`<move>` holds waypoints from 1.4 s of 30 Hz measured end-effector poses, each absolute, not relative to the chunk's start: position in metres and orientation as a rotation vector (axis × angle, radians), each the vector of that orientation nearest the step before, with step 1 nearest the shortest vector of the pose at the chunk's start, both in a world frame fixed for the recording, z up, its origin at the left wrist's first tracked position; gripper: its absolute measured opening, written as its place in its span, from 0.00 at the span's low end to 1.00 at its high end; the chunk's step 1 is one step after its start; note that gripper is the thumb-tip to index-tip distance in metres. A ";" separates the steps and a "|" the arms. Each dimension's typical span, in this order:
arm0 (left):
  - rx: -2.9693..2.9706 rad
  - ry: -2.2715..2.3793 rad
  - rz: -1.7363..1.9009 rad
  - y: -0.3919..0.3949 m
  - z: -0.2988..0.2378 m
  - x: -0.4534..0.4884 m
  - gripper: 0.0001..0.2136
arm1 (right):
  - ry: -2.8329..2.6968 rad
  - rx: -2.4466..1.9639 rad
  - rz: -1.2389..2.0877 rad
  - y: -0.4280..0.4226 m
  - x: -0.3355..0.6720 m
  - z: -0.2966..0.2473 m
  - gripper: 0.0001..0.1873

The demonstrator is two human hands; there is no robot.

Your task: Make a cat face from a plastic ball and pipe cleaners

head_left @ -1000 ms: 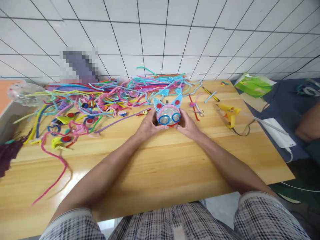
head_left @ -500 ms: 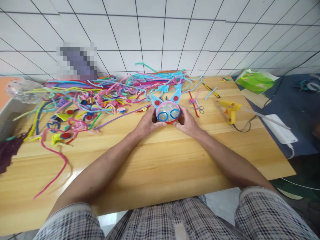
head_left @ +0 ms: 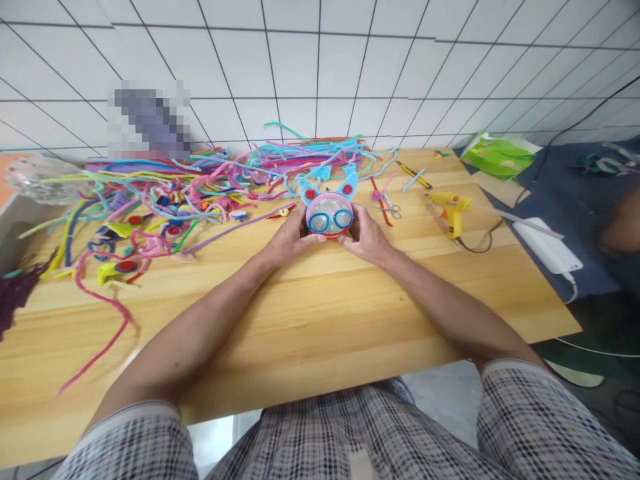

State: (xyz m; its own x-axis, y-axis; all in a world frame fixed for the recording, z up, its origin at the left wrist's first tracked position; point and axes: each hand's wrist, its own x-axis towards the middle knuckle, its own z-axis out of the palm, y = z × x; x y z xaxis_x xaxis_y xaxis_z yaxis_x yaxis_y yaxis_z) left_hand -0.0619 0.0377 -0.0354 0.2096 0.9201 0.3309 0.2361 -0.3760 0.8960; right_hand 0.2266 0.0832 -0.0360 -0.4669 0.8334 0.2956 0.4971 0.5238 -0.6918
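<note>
Between my two hands, over the middle of the wooden table (head_left: 310,333), is a clear round ball (head_left: 330,205) trimmed with pipe cleaners. It has blue ears with red dots, a pink band, blue rings like glasses and a red edge below. My left hand (head_left: 291,239) cups its left side, thumb at the lower front. On the opposite side my right hand (head_left: 369,239) grips it the same way. The fingers behind the ball are hidden. Just right of it lie small scissors (head_left: 395,211) and a red pipe cleaner (head_left: 383,207).
A large tangle of coloured pipe cleaners (head_left: 210,183) covers the back left. To the right are a yellow glue gun (head_left: 454,212) with a cord, a utility knife (head_left: 414,175) and a white power strip (head_left: 549,247). A green packet (head_left: 497,157) lies near the tiled wall (head_left: 345,60).
The whole view has shifted slightly. Both hands stay on the ball, which keeps about the same place on the table. More of a blurred brown shape shows at the right edge.
</note>
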 end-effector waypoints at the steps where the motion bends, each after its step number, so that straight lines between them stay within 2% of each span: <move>1: 1.780 1.087 1.195 0.038 -0.035 -0.062 0.51 | -2.140 -1.069 0.699 0.084 0.227 -0.037 0.47; 8: 1.802 1.118 1.172 0.033 -0.027 -0.058 0.53 | -2.137 -1.023 0.695 0.085 0.228 -0.042 0.46; 20: 1.759 1.169 1.189 0.028 -0.021 -0.056 0.49 | -2.074 -0.886 0.636 0.093 0.229 -0.058 0.49; 33: 1.781 1.220 1.214 0.035 -0.034 -0.061 0.59 | -1.985 -0.812 0.818 0.103 0.237 -0.061 0.43; 38: 1.740 1.160 1.215 0.033 -0.033 -0.058 0.52 | -1.990 -0.807 0.843 0.100 0.234 -0.064 0.47; 42: 1.754 1.160 1.201 0.033 -0.033 -0.058 0.51 | -2.016 -0.784 0.836 0.097 0.235 -0.061 0.41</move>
